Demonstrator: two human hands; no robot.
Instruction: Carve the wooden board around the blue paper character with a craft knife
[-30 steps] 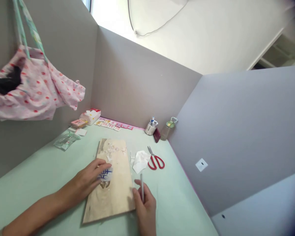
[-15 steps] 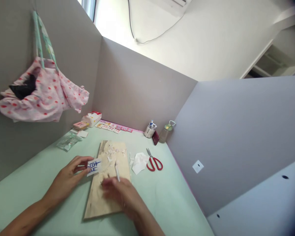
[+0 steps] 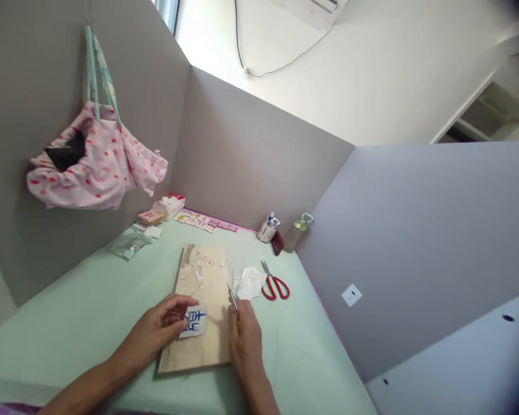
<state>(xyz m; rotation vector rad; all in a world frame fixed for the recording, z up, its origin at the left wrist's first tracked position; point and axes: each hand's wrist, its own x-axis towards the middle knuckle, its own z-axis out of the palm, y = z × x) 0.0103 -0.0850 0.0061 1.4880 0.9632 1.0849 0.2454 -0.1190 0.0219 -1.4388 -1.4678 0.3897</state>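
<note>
Between thumb and fingers, my left hand (image 3: 166,323) pinches a small white paper card (image 3: 198,321) marked with a blue character. The card is over the lower half of a wooden board (image 3: 205,346). My right hand (image 3: 245,328), at the board's right edge, is closed around a slim silver craft knife (image 3: 233,300), its tip pointing up and away from me. Small paper scraps (image 3: 203,264) lie on the far half of the board. Beside the board are a crumpled white paper piece (image 3: 251,282) and red-handled scissors (image 3: 275,287).
At the back left are a tissue pack (image 3: 168,207), small boxes (image 3: 150,217) and a clear plastic bag (image 3: 130,244). Character cards (image 3: 205,222) line the back edge. A pen tin (image 3: 268,229) and a bottle (image 3: 297,233) stand back right. Partition walls enclose the table; a pink cloth bag (image 3: 99,167) hangs left.
My left hand has brought the card right and nearer, over the board. My right hand has moved right to the board's edge with the knife. The view has shifted slightly.
</note>
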